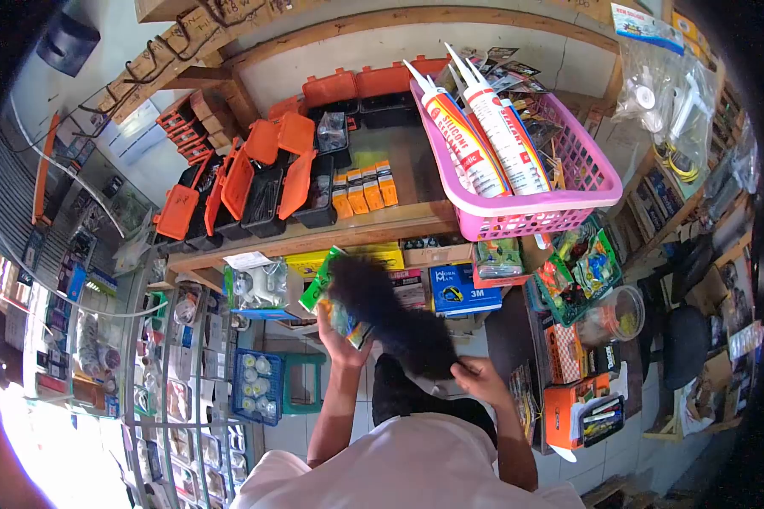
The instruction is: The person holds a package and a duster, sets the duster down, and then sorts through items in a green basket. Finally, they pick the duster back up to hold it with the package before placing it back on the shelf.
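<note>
My left hand (pixel 343 346) is closed on a plastic packet (pixel 339 317) with a green top and yellow and blue colours, held up below the wooden shelf. In my right hand (pixel 481 379), the fingers pinch the lower right end of a black fluffy duster (pixel 399 321). The duster runs diagonally up to the left, and its far end lies against the packet, covering part of it. A blue 3M box (pixel 464 288) stands behind the duster, at the right.
On the shelf (pixel 382 217), a pink basket (pixel 533 202) holds silicone sealant tubes (pixel 467 146). Black bins with orange lids (pixel 252 188) and small orange boxes (pixel 366 190) stand to its left. A glass display case (pixel 171 373) is at left, an orange box (pixel 571 416) at right.
</note>
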Demonstrator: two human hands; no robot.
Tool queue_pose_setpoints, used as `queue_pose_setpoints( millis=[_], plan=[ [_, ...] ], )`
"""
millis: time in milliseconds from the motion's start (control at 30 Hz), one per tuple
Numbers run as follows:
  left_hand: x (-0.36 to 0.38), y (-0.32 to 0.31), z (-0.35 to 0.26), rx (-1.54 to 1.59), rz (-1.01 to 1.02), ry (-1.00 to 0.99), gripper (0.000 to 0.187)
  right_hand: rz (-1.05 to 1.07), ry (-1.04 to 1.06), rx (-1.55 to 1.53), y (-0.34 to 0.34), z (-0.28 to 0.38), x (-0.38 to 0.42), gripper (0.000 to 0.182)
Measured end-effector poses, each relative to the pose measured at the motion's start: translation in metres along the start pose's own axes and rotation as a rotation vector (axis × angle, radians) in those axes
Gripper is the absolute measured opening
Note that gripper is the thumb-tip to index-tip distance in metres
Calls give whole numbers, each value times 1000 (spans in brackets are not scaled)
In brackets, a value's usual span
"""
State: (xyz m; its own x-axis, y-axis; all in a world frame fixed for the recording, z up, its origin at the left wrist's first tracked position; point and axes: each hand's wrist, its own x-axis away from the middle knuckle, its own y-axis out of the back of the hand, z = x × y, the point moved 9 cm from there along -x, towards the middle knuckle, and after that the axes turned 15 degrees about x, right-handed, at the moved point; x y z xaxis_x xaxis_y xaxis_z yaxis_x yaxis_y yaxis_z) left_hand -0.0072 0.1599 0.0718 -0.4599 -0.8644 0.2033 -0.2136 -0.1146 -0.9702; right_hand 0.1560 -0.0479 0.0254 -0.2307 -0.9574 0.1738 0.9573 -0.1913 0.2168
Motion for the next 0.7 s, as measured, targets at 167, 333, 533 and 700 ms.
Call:
queue_pose_setpoints(
  millis=[167, 333, 533, 700],
  plan=[
    [6, 1, 9, -107, -5, 72, 50, 36, 29, -403, 18, 95, -49, 24],
    [6, 42, 26, -345, -37, 222, 53, -110, 149, -526, 44, 146, -137, 30],
    [17, 97, 29, -473, -158, 211, 47, -347, 224, -826, 45, 144, -186, 31],
    [12, 133, 15, -925, -4, 143, 37, -325, 265, -991, 39, 125, -202, 35]
  ],
)
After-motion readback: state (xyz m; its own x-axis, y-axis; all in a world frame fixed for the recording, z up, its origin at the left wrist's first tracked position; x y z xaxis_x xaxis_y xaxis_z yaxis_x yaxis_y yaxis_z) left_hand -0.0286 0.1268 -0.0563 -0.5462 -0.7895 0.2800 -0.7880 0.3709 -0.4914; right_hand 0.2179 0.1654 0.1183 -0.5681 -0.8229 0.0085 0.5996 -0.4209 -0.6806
